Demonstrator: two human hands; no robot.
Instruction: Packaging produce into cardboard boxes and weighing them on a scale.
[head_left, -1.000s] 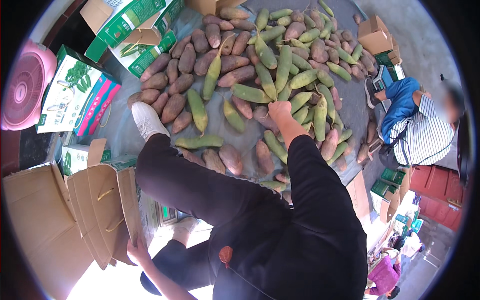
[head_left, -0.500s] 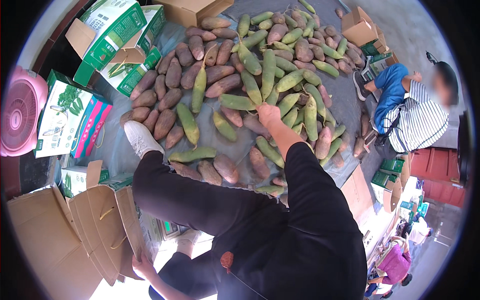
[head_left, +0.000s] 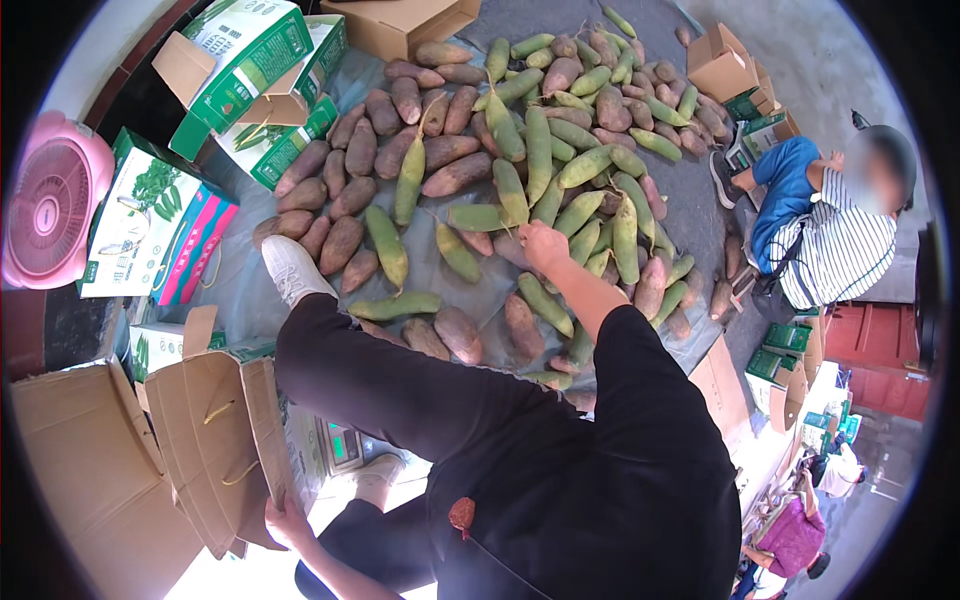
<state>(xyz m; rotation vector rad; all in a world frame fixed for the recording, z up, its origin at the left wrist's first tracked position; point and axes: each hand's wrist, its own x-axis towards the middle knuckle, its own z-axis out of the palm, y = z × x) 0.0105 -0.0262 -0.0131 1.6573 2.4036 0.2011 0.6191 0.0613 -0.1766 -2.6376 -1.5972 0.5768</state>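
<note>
My right hand reaches into a large pile of radishes, its fingers closed at the tapered end of a green radish that lies sideways. Just above the fingers another green radish points down toward them. Around the hand lie more green radishes, such as one below it, and purple-brown ones, such as the one at lower left. At the lower left, my left hand grips the lower edge of an open cardboard box's flap. The box's inside is mostly hidden from this angle.
My shoe stands at the pile's left edge. A scale with a lit display sits beside my leg. Green-and-white cartons and a pink fan are at left. A person in a striped shirt sits at right.
The whole view has shifted slightly, moving the scene right and down. My right hand has drawn back a little toward me, still at the green radish's end. My left hand stays on the flap.
</note>
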